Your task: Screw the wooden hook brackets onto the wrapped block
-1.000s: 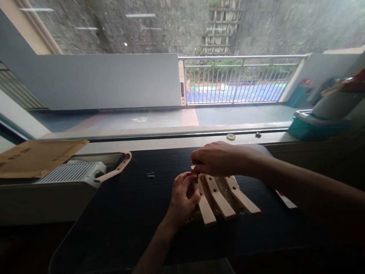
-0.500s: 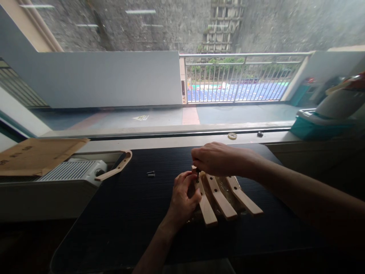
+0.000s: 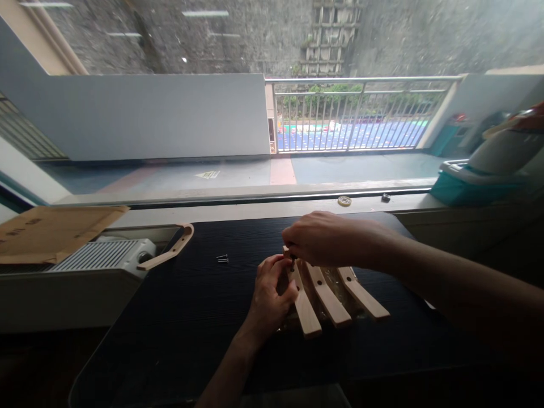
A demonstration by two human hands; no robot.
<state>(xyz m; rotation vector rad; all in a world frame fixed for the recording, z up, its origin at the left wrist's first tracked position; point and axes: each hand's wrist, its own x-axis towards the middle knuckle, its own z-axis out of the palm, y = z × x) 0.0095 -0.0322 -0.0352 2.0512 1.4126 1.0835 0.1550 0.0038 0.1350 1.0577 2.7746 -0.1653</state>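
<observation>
My left hand point(image 3: 274, 292) is closed on the left-hand wooden hook point(image 3: 306, 314), thumb and fingers at its side. My right hand point(image 3: 314, 238) is curled above that hook's far end, fingers wrapped round a screwdriver point(image 3: 293, 260). The handle is mostly hidden; a dark shaft points down at the upper hole. To the right lie a second wooden hook point(image 3: 334, 303) and a third wooden hook point(image 3: 368, 297), both pale with drilled holes. Their far ends are partly covered by my right hand and forearm. Shiny clear plastic point(image 3: 329, 277) shows beneath and between the hooks.
Several screws point(image 3: 222, 259) lie on the dark table point(image 3: 187, 317). Another curved wooden hook point(image 3: 170, 252) rests at the table's left edge, near a radiator point(image 3: 106, 255) and cardboard point(image 3: 59, 229). A tape roll point(image 3: 344, 201) and a teal box point(image 3: 471, 187) sit on the windowsill.
My right hand has turned slightly and now covers more of the second and third hooks' far ends. My left hand keeps its grip. The whole view has shifted a little.
</observation>
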